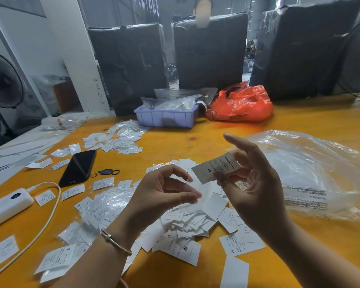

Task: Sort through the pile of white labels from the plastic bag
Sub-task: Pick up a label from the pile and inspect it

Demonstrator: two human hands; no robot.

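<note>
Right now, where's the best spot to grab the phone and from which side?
Take the phone by its long edges, from above. It lies flat on the table, so fingers straddle its narrow width; avoid the near end, where a key fob dangles.

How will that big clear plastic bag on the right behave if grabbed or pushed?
Probably floppy: the clear plastic bag lies crumpled and slumped on the table, holding no shape. Likely very light, so a push may slide or fold it rather than move it cleanly. Its glossy film looks slippery; fingers would probably need to pinch a fold.
</note>
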